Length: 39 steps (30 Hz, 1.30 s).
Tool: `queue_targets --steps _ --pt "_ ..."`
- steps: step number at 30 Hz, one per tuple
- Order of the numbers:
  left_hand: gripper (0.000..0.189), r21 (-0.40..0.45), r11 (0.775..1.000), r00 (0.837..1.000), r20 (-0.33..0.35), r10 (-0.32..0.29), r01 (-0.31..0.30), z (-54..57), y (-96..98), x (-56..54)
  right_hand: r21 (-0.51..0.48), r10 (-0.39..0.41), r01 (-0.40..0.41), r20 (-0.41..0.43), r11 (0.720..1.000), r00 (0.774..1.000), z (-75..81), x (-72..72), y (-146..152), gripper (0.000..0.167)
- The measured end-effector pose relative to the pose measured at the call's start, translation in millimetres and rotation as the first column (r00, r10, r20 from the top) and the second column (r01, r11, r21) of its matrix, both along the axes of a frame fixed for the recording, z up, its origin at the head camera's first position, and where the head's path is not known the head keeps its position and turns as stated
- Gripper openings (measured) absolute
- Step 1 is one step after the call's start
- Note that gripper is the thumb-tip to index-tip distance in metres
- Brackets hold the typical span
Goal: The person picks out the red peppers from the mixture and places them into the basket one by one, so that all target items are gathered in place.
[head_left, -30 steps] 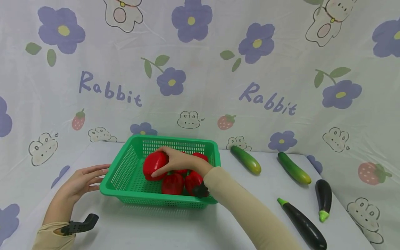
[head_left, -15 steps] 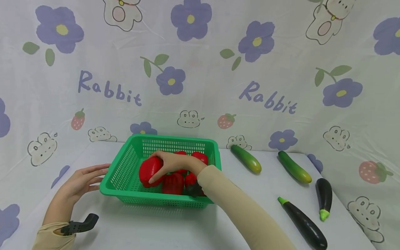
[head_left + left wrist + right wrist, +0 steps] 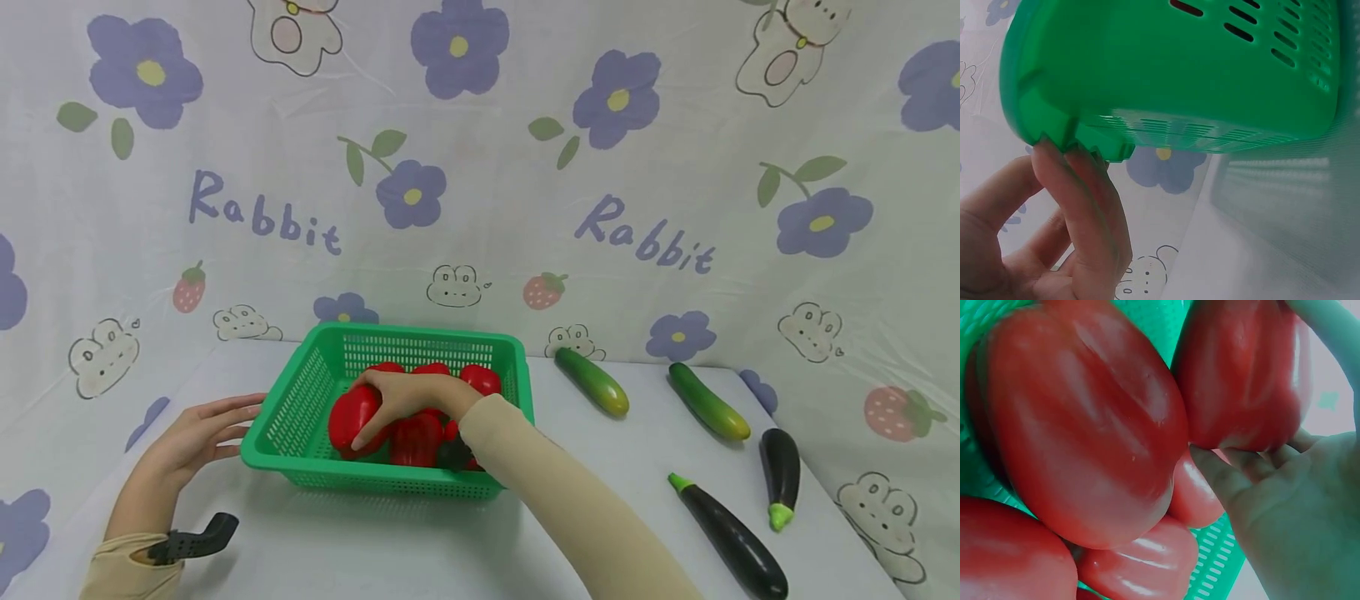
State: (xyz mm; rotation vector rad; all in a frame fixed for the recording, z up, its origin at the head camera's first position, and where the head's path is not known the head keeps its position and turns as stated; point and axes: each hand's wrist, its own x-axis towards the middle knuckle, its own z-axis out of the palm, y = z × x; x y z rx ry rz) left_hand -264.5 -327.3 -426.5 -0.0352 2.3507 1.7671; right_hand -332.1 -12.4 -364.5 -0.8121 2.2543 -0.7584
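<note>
A green slotted plastic basket (image 3: 300,465) stands on the white table with several red bell peppers inside. My right hand (image 3: 401,396) reaches over its right side and grips a bell pepper (image 3: 352,419) near the basket's left front. In the right wrist view, thumb and fingers lie around that bell pepper (image 3: 1244,375), and a large bell pepper (image 3: 1085,425) is close beside it. At the basket's left end is my left hand (image 3: 197,437). The left wrist view shows its fingertips (image 3: 1047,147) touching the outer rim from below, fingers extended and slightly bent.
Two green cucumbers (image 3: 592,383) (image 3: 708,402) lie right of the basket at the back. Nearer on the right are two dark eggplants (image 3: 731,537) (image 3: 781,475). A cloth with printed flowers and rabbits (image 3: 457,200) hangs behind the table.
My right hand has moved left and toward the basket's front, lowering the bell pepper. Another bell pepper now shows behind that hand. My left hand stays at the rim.
</note>
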Motion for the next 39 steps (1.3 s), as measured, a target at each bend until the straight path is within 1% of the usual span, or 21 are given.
queue_targets --steps 7,15,22,28,35,39 --pt "0.048 0.004 1.000 1.000 0.000 -0.001 0.001 0.6 0.2 1.0 0.044 0.035 -0.034 -0.024 0.998 0.999 -1.9 -1.9 -7 0.076" --pt "0.048 0.003 1.000 1.000 -0.008 0.008 -0.008 -0.9 -1.3 1.7 0.091 0.094 -0.086 -0.087 0.992 0.992 -2.6 -1.1 -13 0.076" --pt "0.048 -0.001 1.000 1.000 -0.012 0.004 -0.004 -1.9 -1.6 0.6 0.152 0.128 -0.116 -0.072 0.982 0.989 -0.9 -1.8 -12 0.086" --pt "0.044 0.010 1.000 1.000 -0.013 0.000 0.000 -1.5 -1.5 0.9 0.154 0.117 -0.107 -0.062 0.982 0.991 -1.2 -2.6 -12 0.080" --pt "0.040 0.023 1.000 1.000 -0.017 -0.005 0.005 -1.0 -1.3 1.2 0.168 0.123 -0.110 -0.070 0.980 0.990 -0.1 -1.2 -12 0.084" --pt "0.039 0.029 1.000 1.000 -0.017 -0.002 0.003 -1.0 -1.3 1.5 0.165 0.136 -0.124 -0.061 0.978 0.989 -1.9 -2.5 -12 0.083"
